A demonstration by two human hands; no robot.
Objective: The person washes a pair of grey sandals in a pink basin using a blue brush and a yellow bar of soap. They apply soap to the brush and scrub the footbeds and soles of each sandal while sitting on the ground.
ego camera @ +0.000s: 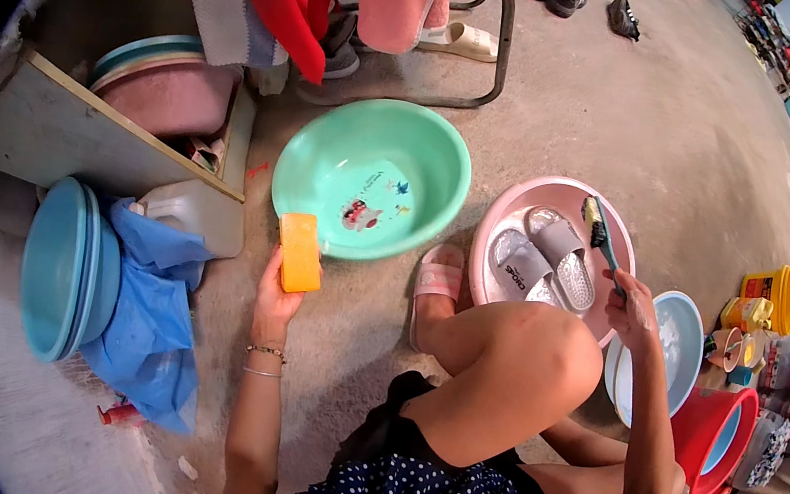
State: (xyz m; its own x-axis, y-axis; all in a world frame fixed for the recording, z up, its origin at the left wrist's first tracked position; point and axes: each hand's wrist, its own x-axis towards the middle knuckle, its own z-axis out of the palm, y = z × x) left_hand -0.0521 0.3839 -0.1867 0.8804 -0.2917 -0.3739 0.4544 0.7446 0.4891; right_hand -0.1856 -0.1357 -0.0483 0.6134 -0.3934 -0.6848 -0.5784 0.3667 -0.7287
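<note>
My left hand [280, 291] grips an orange rectangular block [300, 253], which looks like a bar of soap, by the near rim of a green plastic basin [445, 216]. In my right hand [632, 311] is the handle of a scrubbing brush [600, 234]; its bristle head is over the right side of a pink basin [495, 208]. Two grey slide sandals lie in that basin, the left sandal [522, 271] bearing writing on its strap and the right sandal [567, 248] beside it. Whether the brush touches anything is not clear.
Stacked blue basins [51, 267] and a blue plastic bag [152, 334] are at the left. A metal-framed chair [504, 50] hung with clothes stands beyond the green basin. To the right are a pale blue basin [691, 349], a red bucket [738, 447] and a yellow bucket [785, 298].
</note>
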